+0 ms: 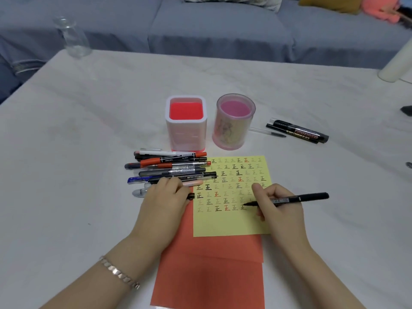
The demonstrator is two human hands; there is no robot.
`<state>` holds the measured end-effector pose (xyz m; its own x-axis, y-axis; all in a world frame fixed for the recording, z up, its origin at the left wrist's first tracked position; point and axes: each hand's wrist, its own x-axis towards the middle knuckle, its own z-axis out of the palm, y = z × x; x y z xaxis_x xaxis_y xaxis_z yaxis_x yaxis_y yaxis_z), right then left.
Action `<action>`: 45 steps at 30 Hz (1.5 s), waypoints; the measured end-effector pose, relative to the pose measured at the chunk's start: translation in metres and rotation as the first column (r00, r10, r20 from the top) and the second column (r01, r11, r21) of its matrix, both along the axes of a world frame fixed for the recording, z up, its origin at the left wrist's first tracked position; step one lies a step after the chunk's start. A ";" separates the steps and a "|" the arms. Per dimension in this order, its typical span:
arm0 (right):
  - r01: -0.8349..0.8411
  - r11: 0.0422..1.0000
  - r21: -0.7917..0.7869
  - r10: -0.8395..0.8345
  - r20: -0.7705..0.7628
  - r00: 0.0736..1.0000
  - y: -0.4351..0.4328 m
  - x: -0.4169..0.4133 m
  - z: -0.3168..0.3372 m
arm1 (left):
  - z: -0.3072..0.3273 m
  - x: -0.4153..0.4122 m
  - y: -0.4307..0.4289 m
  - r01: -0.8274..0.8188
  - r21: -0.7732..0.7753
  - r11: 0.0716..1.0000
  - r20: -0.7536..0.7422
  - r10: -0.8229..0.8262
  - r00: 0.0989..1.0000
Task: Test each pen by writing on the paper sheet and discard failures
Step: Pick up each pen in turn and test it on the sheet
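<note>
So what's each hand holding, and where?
Right hand: black pen, by the barrel near its tip. Left hand: small black cap, pinched.

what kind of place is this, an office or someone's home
Most likely a home living room: a grey-blue sofa with a mustard cushion runs behind the table, which is draped in a white cloth and holds a square pen holder.

Holding black pen [298, 198] in right hand [278, 210], tip on yellow paper sheet [231, 224]; pinching black cap [190, 196] in left hand [165, 201].
</note>
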<state>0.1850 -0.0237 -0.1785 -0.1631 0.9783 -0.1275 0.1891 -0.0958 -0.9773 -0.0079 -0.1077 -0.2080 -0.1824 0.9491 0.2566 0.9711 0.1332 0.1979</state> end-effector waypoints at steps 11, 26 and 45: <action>-0.214 0.954 -0.211 0.110 -0.418 0.902 -0.007 -0.008 0.030 | 0.042 0.037 -0.006 -0.151 0.032 0.988 0.831 0.058 0.554; -0.244 0.967 -0.077 0.215 -0.275 0.937 -0.013 0.001 0.044 | 0.062 0.055 -0.005 0.009 0.075 0.997 0.821 -0.067 0.567; -0.198 0.979 -0.038 0.189 -0.159 0.969 0.018 0.022 0.040 | 0.078 0.076 0.052 0.415 -0.246 0.876 0.956 0.149 0.252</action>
